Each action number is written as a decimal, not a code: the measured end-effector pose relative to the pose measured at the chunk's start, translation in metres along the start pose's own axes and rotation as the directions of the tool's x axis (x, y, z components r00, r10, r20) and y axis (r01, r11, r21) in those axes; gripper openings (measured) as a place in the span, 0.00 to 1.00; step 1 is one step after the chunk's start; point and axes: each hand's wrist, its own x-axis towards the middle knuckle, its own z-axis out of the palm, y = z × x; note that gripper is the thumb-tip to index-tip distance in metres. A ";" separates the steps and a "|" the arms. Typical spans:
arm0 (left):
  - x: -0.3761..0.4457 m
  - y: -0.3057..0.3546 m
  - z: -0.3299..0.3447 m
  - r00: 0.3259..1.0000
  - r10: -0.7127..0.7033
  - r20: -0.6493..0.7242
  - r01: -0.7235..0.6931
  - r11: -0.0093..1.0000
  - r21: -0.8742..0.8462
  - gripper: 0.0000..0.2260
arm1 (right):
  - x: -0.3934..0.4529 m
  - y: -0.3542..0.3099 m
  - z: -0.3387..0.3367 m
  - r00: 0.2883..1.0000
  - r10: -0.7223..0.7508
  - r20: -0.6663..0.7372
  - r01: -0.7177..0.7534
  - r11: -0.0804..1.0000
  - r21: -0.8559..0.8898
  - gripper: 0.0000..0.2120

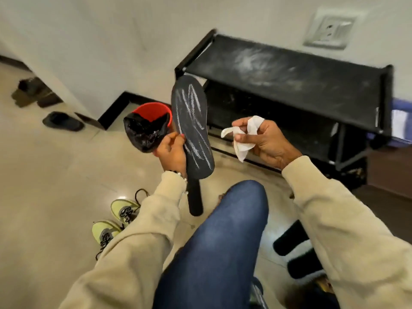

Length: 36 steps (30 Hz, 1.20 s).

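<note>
A dark insole (191, 121) is being held up by the left hand (171, 150) while a white wipe (242, 148) is being pinched in the right hand (267, 143).
The insole is being gripped along its lower side, with fingers and thumb curled around it, and its streaked face is being turned toward the camera, above a knee in blue jeans (223, 230) and in front of a red bin (153, 112). The crumpled wipe is being held between thumb and curled fingers, just right of the insole and apart from it. A dusty black shoe rack (289, 70) is being seen behind.
</note>
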 end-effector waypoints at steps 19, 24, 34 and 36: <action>-0.215 -0.065 0.298 0.386 -0.157 0.909 -0.187 0.952 0.244 0.13 | -0.251 -0.011 -0.236 0.585 -0.090 -0.806 0.463 0.853 0.241 0.07; -0.235 -0.137 0.343 0.294 -0.223 0.930 -0.379 0.866 0.327 0.13 | -0.261 0.027 -0.287 0.492 0.044 -0.870 0.398 0.877 0.270 0.06; -0.228 -0.203 0.404 0.212 -0.319 0.924 -0.487 0.785 0.383 0.18 | -0.239 0.056 -0.347 0.335 0.111 -0.936 0.113 0.981 0.157 0.04; -0.224 -0.203 0.413 0.261 -0.262 0.929 -0.523 0.771 0.364 0.18 | -0.233 0.058 -0.353 0.310 0.110 -0.944 0.092 0.985 0.145 0.04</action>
